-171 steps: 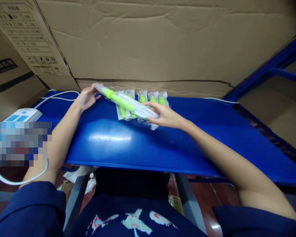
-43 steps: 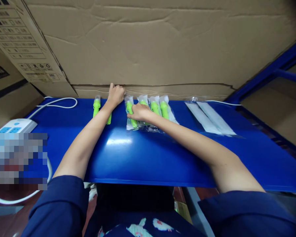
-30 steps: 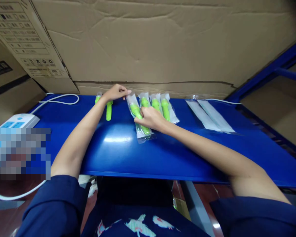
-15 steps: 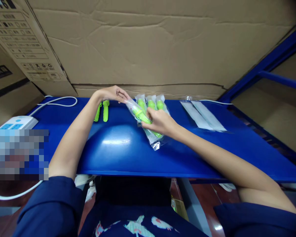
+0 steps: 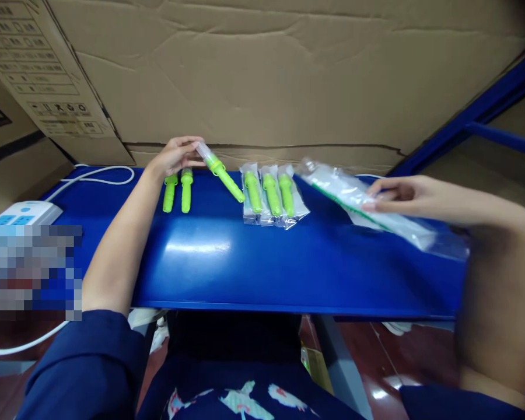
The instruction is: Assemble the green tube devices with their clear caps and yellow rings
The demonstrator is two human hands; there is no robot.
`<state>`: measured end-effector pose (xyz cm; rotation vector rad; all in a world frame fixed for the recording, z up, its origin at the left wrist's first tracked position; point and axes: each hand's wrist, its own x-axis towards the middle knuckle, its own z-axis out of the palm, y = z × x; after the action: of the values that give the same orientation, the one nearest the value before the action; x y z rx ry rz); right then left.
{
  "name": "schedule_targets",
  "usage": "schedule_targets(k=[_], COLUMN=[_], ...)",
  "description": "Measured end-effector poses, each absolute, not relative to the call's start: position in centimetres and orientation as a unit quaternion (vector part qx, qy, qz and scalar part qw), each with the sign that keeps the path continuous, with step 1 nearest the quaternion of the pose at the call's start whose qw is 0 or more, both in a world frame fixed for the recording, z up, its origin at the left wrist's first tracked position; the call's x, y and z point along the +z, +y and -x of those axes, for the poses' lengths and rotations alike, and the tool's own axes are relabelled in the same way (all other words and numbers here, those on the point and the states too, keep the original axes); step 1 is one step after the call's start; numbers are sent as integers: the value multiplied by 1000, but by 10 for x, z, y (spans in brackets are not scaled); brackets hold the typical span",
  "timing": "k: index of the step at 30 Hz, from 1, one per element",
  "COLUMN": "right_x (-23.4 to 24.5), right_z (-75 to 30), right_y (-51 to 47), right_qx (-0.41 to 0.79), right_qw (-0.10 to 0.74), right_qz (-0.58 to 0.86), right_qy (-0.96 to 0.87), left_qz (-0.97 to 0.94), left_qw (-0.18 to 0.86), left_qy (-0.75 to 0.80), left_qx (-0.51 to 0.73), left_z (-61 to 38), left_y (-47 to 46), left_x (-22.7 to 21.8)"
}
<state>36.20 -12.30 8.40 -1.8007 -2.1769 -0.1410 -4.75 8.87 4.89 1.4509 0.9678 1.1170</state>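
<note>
The left hand (image 5: 175,156) pinches the clear tip of a bright green pen (image 5: 223,176), which slants down to the right of its fingers. The right hand (image 5: 405,195) grips an empty clear bag (image 5: 354,195) (a green strip runs along it) under its fingertips. The printing on the cardboard box (image 5: 39,70) is too small to read.

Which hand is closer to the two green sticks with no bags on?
Left. The left hand is just behind the two bare sticks, holding a third stick. The right hand is far off to the right, holding a clear bag.
</note>
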Motion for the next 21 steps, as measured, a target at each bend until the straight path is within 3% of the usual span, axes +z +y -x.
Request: schedule_targets(k=[6,10,13,16,21], right_x=[72,52,42,40,38], right_z=[-393,-411,-377,-317,-234], right_y=[-73,-35,-22,-17,0], right_qx=[-60,-59,-73,-80,6], right_qw=[159,122,141,107,64], right_qz=[712,769,717,665,641], right_qy=[-681,-625,-679,-735,-765], left_qz=[-606,-667,-699,-713,-725], left_qw=[460,290,184,154,28], left_qy=[480,576,625,641,669], left_qx=[436,374,295,238,162], left_z=[25,10,0,-8,-21], left_y=[108,117,118,113,99], left_x=[30,19,13,11,16])
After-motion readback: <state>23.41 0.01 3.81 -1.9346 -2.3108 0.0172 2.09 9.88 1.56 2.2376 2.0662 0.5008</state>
